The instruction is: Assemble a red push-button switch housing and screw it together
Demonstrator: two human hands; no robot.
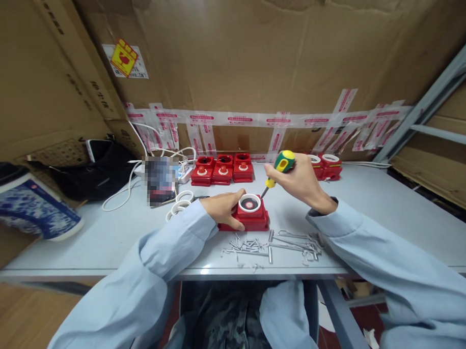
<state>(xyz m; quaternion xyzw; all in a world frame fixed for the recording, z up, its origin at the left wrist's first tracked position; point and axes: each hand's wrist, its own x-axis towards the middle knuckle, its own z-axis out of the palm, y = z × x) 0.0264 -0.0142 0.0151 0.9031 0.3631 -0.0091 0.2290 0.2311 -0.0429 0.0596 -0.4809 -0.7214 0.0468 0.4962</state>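
Observation:
A red square unit (250,218) with a white ring (249,202) on top sits on the pale table (388,210) in front of me. My left hand (224,209) grips its left side, fingers curled round the edge. My right hand (299,179) is closed round a green and yellow screwdriver (281,166), held slanted with its tip down at the unit's right rear corner. Loose metal screws and pins (276,244) lie just in front of the unit.
Three red units (222,170) stand in a row at the back, with two more (325,165) to the right. White rings (181,202), white cables, a blurred phone (161,181) and a black bag (99,170) lie left. Cardboard walls surround the table.

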